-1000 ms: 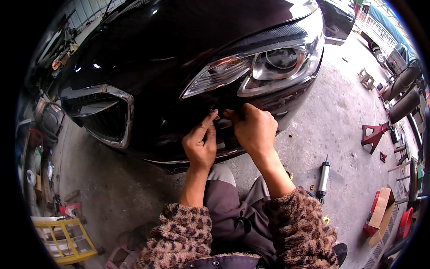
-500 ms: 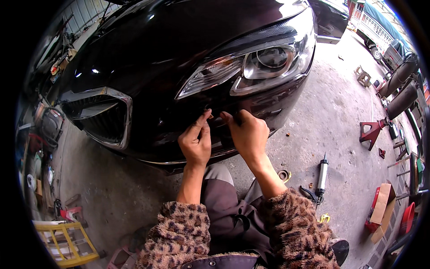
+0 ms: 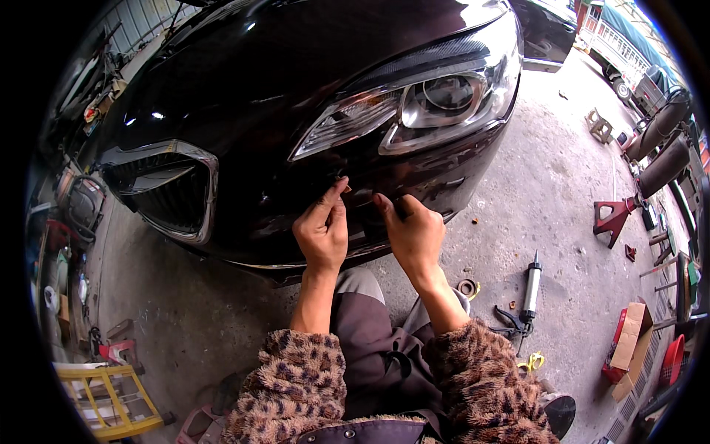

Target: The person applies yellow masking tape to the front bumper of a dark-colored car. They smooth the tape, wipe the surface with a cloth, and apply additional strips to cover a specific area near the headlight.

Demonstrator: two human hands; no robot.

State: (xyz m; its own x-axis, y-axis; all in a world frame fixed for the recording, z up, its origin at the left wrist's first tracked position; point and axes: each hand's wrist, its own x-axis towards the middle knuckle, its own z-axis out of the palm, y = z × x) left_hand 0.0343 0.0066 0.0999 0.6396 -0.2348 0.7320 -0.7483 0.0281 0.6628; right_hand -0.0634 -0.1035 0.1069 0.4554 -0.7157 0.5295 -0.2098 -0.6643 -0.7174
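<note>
In front of me is the glossy dark bumper (image 3: 259,222) of a car, below its clear headlight (image 3: 444,103). My left hand (image 3: 323,229) is closed in a pinch, thumb and forefinger tips against or just off the bumper. A tiny brownish bit shows at those fingertips, too small to name. Just right of it, my right hand (image 3: 416,237) has its fingers curled in and its thumb pointing toward the bumper. Whatever the right fingers hold, if anything, is hidden. The chrome-edged grille (image 3: 211,192) lies to the left of both hands.
On the concrete floor to my right lie a caulking gun (image 3: 532,288), a tape roll (image 3: 467,287) and yellow-handled scissors (image 3: 534,361). Farther right are a red jack stand (image 3: 614,218), a cardboard box (image 3: 631,337) and a red basket (image 3: 672,361). A yellow frame (image 3: 111,422) stands lower left.
My right hand has dropped slightly toward me, its thumb now lower and nearer the forefinger. The left hand has stayed almost in place, still pinched.
</note>
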